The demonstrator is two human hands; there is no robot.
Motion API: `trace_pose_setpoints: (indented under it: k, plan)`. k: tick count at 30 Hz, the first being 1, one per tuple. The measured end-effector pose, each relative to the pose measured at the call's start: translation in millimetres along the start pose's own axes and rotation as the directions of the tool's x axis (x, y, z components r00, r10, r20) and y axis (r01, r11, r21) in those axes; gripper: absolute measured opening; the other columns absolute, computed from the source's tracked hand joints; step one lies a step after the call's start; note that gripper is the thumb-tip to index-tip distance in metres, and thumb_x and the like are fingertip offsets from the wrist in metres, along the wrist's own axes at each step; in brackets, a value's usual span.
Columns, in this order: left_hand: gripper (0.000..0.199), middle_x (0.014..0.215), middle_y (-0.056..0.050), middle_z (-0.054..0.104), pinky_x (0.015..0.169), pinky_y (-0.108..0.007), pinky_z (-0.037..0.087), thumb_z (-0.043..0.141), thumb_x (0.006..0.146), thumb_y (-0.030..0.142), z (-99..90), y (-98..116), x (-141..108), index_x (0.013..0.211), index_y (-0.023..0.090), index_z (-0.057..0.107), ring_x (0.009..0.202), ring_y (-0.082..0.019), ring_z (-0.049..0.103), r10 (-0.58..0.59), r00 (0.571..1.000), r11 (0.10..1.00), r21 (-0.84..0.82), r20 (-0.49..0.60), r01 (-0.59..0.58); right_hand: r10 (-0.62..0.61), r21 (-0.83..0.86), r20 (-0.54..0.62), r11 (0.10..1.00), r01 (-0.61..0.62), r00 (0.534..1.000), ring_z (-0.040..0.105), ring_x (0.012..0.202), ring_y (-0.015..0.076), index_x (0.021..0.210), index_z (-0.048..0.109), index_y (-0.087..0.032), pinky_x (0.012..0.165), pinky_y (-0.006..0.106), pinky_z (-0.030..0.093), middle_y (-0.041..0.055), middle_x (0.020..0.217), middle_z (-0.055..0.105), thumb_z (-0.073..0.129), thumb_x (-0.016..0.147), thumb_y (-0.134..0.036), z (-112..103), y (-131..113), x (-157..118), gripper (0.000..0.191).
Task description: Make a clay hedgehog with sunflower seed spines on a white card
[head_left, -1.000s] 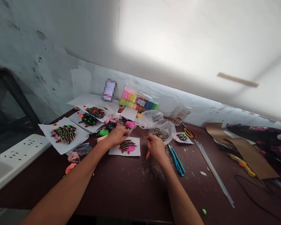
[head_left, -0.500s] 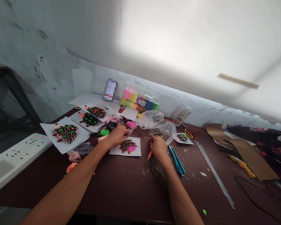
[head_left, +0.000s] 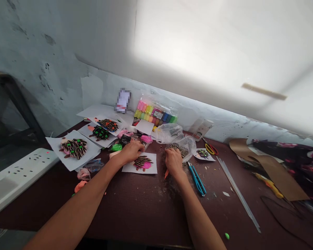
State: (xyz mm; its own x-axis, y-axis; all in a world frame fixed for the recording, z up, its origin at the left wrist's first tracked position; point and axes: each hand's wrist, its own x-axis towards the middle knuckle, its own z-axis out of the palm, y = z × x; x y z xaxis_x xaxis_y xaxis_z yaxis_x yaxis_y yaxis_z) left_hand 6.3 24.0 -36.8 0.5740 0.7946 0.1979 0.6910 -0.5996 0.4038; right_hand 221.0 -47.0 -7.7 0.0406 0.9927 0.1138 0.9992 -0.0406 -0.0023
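A white card (head_left: pixel 153 170) lies in front of me, bearing a hedgehog figure (head_left: pixel 143 162) of pink clay with striped sunflower seeds as spines. My left hand (head_left: pixel 131 150) is at the card's upper left edge, fingers bent and close together; whatever they hold is hidden. My right hand (head_left: pixel 174 161) reaches to the sunflower seeds (head_left: pixel 182 150) in a clear plastic bag (head_left: pixel 190 146). Its fingers are curled in at the near side of the pile, and I cannot make out what is between them. An orange pointed tool (head_left: pixel 166 174) shows just below that hand.
Cards with finished-looking seed hedgehogs (head_left: pixel 77 147) lie at the left, beside a white power strip (head_left: pixel 23 170). Packs of coloured clay (head_left: pixel 156 113) lean on the wall. A teal cutter (head_left: pixel 197 178), scissors (head_left: pixel 211 148), glue sticks (head_left: pixel 238 194) and a yellow glue gun (head_left: pixel 270 185) are at the right.
My right hand has moved slightly forward, its fingers now further over the seeds. My left hand and the card have stayed in place.
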Motion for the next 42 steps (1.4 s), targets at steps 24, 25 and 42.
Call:
trace_pose_setpoints:
  k: [24, 25, 42]
  plan:
    - [0.024, 0.092, -0.007, 0.068, 0.079, -0.029, 0.047, 0.052, 0.075, 0.010, 2.9, -3, 1, 0.083, 0.019, 0.073, 0.087, -0.021, 0.061, 0.012, 1.000, 1.000, 0.005, -0.014, -0.012, 0.081, 0.042, 0.032, 0.996, -0.083, 0.996, 0.062, 0.093, 0.0186, 0.105, 0.070, -0.015, 0.076, 0.025, 0.040, 0.0120, 0.105, 0.066, 0.042, 0.095, -0.013, -9, -4, -8, 0.029]
    - [0.024, 0.093, -0.007, 0.068, 0.079, -0.029, 0.047, 0.052, 0.075, 0.010, 2.2, -2, 1, 0.083, 0.019, 0.073, 0.087, -0.021, 0.061, 0.010, 1.000, 1.000, 0.006, -0.007, -0.010, 0.068, 0.106, 0.000, 0.992, -0.067, 0.998, 0.062, 0.093, 0.0180, 0.103, 0.070, -0.016, 0.077, 0.025, 0.041, 0.0107, 0.104, 0.067, 0.045, 0.093, -0.013, -9, -4, -8, 0.028]
    - [0.023, 0.093, -0.007, 0.070, 0.089, -0.032, 0.047, 0.053, 0.076, 0.010, -1.1, 2, 0, 0.083, 0.019, 0.073, 0.090, -0.022, 0.062, 0.008, 1.000, 1.000, 0.004, -0.008, -0.008, 0.063, 0.150, 0.136, 0.985, -0.084, 0.989, 0.067, 0.095, 0.0196, 0.095, 0.076, -0.020, 0.074, 0.024, 0.041, 0.0063, 0.099, 0.075, 0.058, 0.086, -0.016, -22, -6, -13, 0.021]
